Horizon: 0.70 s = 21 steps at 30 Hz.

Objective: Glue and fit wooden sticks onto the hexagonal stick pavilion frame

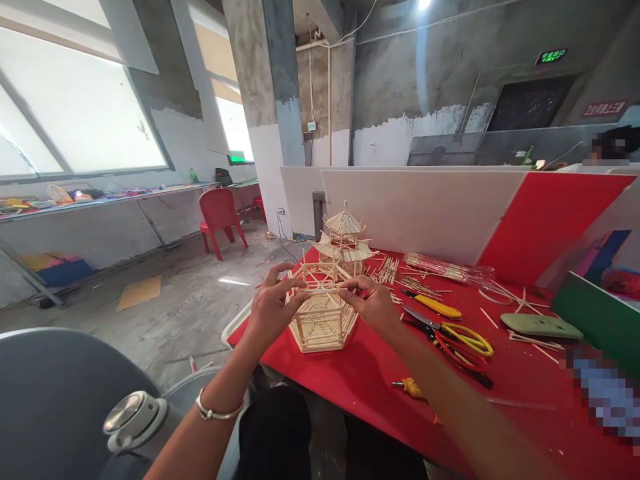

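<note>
A hexagonal frame of thin wooden sticks (323, 320) stands on the red table (370, 373) near its left corner. My left hand (270, 307) pinches the frame's upper left rim. My right hand (373, 303) pinches the upper right rim, fingers pressed together on a stick. Behind the frame stands a finished stick pagoda (345, 243) with tiered roofs.
Yellow-handled scissors (463, 340), a yellow craft knife (435, 305), a green flat case (543, 325), a bag of sticks (450, 269) and loose sticks lie to the right. White and red boards (450, 213) back the table. A red chair (220, 217) stands on the floor at left.
</note>
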Each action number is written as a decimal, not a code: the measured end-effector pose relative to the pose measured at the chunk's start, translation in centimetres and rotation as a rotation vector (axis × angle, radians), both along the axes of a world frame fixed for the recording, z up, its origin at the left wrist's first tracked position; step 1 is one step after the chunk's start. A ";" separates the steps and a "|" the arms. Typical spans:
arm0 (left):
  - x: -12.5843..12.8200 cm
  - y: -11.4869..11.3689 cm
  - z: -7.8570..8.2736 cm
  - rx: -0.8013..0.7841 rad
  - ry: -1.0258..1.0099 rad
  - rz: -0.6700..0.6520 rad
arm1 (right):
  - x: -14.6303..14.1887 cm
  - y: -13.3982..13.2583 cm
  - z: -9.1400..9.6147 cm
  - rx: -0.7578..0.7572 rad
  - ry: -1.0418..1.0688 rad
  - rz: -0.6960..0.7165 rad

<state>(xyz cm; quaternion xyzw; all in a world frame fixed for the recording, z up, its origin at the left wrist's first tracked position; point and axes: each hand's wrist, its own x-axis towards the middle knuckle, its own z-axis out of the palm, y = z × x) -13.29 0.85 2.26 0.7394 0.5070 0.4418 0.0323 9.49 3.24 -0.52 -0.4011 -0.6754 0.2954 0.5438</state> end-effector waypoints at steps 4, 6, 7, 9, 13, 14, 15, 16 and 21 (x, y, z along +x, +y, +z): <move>0.0 0.1 -0.2 -0.015 0.036 0.017 | -0.1 0.2 -0.3 0.002 0.015 0.001; 0.1 0.2 -0.2 -0.022 0.038 0.015 | -0.1 0.2 -0.3 0.005 0.022 0.006; 0.1 0.3 -0.3 -0.018 0.038 0.011 | -0.1 0.2 -0.3 0.006 0.023 0.009; 0.1 0.4 -0.4 -0.008 0.035 0.004 | 0.0 0.1 -0.3 0.002 0.024 0.014; 0.1 0.7 -0.5 0.005 0.011 -0.007 | 0.0 0.0 -0.3 -0.021 0.039 0.004; 0.1 0.7 -0.6 0.001 0.002 -0.013 | 0.1 0.0 -0.3 -0.026 0.053 -0.005; 0.1 0.7 -0.6 -0.004 -0.007 -0.018 | 0.1 0.0 -0.3 -0.028 0.068 -0.015; 0.1 0.7 -0.6 -0.008 -0.014 -0.023 | 0.0 0.0 -0.4 -0.029 0.082 -0.023; 0.1 0.6 -0.5 -0.011 -0.040 -0.027 | -0.2 0.3 -0.6 -0.046 0.100 0.002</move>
